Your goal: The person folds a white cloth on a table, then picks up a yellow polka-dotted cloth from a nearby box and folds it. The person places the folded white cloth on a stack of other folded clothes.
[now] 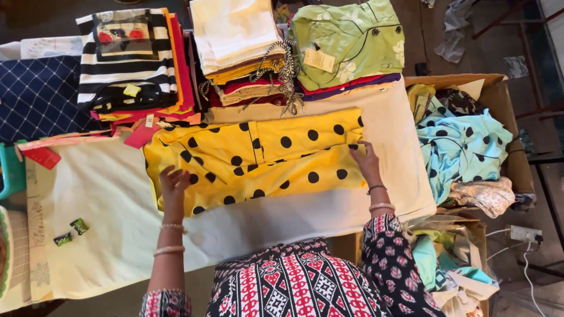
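Observation:
A yellow garment with black polka dots lies partly folded on a pale cloth-covered table. My left hand rests flat on the garment's lower left corner, fingers apart. My right hand presses on its right edge, fingertips on the fabric. Neither hand is closed around the cloth.
Behind the garment stand stacks of folded clothes: a black-and-white striped pile, a cream and red pile, a green shirt. A cardboard box at the right holds loose turquoise dotted clothes. Two small green packets lie at the left.

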